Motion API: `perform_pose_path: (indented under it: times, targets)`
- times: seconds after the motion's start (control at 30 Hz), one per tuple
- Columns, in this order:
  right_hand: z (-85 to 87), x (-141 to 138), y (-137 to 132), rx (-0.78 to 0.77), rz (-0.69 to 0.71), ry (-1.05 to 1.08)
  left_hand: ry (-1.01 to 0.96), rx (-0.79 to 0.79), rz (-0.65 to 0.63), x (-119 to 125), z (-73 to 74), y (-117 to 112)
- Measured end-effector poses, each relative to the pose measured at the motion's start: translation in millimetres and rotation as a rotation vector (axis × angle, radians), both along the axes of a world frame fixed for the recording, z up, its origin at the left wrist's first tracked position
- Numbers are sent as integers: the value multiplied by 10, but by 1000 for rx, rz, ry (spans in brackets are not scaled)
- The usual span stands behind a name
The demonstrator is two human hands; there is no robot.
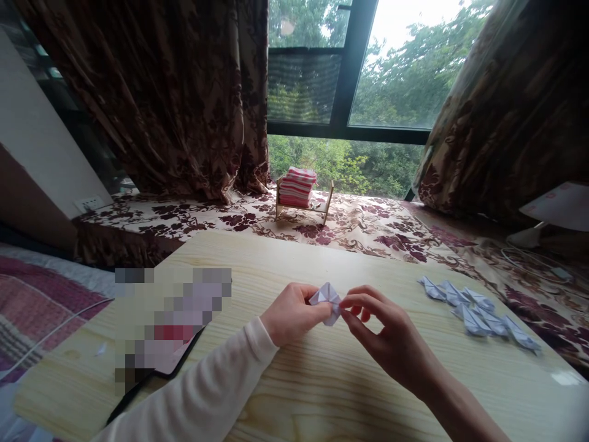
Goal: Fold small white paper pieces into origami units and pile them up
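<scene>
Pinching a folded white paper (327, 293), left hand (292, 312) and right hand (396, 336) at lower center, similar folded pieces (473, 321) on the surface (285, 258) at right.

Small white folded paper (327, 293), creased and pointed, between both hands (294, 314) (392, 331)

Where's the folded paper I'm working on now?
In the head view, the folded paper is below and right of centre, over the wood-grain table, held between your left hand and right hand.

Brown floral fabric curtains (184, 92) flank a dark-framed glass window (345, 123); before it, a small wooden rack (328, 202) holds folded red-and-white striped cloths (297, 188) (stacked toward its left).
</scene>
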State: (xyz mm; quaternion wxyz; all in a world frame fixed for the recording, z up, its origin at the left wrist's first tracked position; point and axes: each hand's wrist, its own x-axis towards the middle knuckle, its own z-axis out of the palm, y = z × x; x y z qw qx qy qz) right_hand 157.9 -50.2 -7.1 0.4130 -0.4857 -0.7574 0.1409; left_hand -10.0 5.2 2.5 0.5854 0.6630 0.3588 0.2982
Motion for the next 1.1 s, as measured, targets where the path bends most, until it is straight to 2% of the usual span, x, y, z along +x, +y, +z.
perform_pose_path:
  times: [0.4, 0.63, 0.83, 1.1]
  targets:
    - [48, -29, -16, 10, -20, -5, -13, 15, -32, -3, 6, -23]
    - [38, -21, -30, 15, -24, -16, -74, -79, -69, 9, 12, -25]
    - [37, -31, -27, 82, -35, -53, -79, -98, -47, 15, 16, -39]
    - [27, -55, -21, 94, -37, -92, -46, -133, -5, 22, 43, -59]
